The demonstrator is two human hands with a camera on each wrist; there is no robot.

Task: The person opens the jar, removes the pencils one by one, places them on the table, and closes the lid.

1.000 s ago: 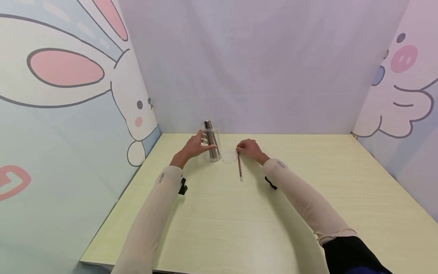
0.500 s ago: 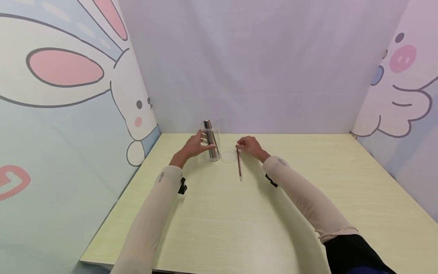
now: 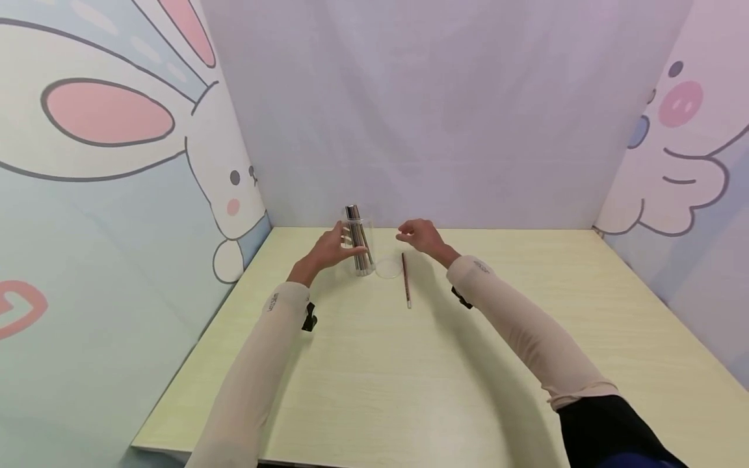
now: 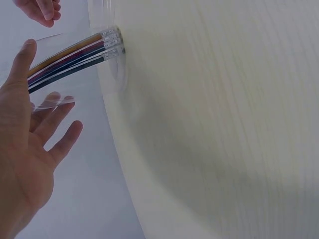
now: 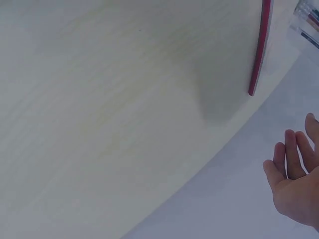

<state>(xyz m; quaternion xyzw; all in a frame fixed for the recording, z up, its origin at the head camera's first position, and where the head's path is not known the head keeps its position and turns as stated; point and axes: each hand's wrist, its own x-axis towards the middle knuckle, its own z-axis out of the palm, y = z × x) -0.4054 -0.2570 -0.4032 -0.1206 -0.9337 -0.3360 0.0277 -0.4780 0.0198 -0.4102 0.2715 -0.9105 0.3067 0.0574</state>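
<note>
My left hand [image 3: 331, 249] holds a clear plastic cylinder [image 3: 370, 235] that stands on the table, thumb on the near side and fingers around the far side. Inside lean several pencils [image 3: 358, 244]; the left wrist view shows yellow, red, blue and dark pencils [image 4: 75, 59] with pale lower ends. A clear round lid [image 3: 388, 268] lies right of the cylinder. Beside the lid, a single red pencil [image 3: 406, 281] lies flat, its pale end toward me. Above its far end hovers my right hand [image 3: 422, 236], holding nothing; its fingers are loosely bent in the right wrist view.
The pale wooden table [image 3: 374, 377] meets a plain light curtain wall [image 3: 445, 117] right behind the cylinder. Printed cartoon panels flank it: a rabbit panel [image 3: 105, 214] at the left and another panel [image 3: 696, 195] at the right.
My right hand has let go of the red pencil and risen up and away from it. The pencil now lies alone on the table. My left hand keeps its place on the cylinder.
</note>
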